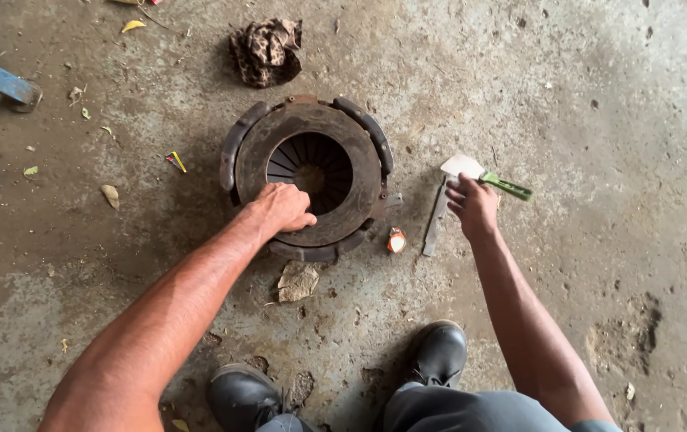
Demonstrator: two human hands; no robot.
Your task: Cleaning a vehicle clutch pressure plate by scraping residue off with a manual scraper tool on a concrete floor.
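So my left hand [283,210] has its fingers curled over the near rim of the rusty clutch plate [307,176] on the floor, right hand [473,205] just right of it pinching the green-handled scraper [483,176], rust mostly uncleaned.

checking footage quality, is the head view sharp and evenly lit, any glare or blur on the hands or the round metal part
Head view: soft, even daylight, no glare; faint shadow under the round metal part. Left hand on its rim and right hand by the green-handled tool are sharp, no motion blur. Wide-angle lens stretches the arms at the frame's bottom edge.
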